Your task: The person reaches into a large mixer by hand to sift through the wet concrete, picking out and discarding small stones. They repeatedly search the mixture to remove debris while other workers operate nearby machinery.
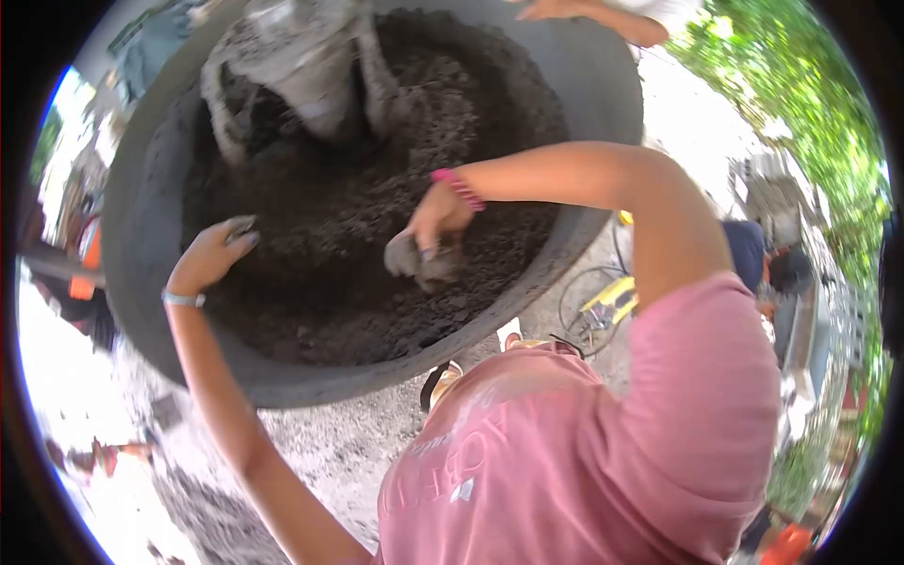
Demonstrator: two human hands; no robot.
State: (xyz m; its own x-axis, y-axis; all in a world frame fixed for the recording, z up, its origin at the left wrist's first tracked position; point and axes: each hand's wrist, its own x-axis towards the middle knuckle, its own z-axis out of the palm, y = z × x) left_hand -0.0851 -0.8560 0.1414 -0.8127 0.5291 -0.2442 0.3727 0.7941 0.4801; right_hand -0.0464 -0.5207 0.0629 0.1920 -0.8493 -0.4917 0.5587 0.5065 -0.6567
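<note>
A large round metal mixing pan [603, 104] holds dark, crumbly grey mix [320, 235] that looks like damp mortar or soil. Inside it, my right hand [441, 221], with a pink band at the wrist, grips a lump of the grey mix [424, 264]. My left hand [212, 256] is over the pan's left side, near the inner wall. Its fingers are apart, their tips coated grey, and I see nothing held in them. A mix-caked mixer shaft with arms [315, 71] stands in the pan at the upper left.
Another person's hand [556, 9] rests by the pan's far rim. On the ground to the right lie a yellow object [612, 299] and a dark cable. Leafy plants [800, 113] grow at the right; an orange object [89, 254] is beyond the pan's left side.
</note>
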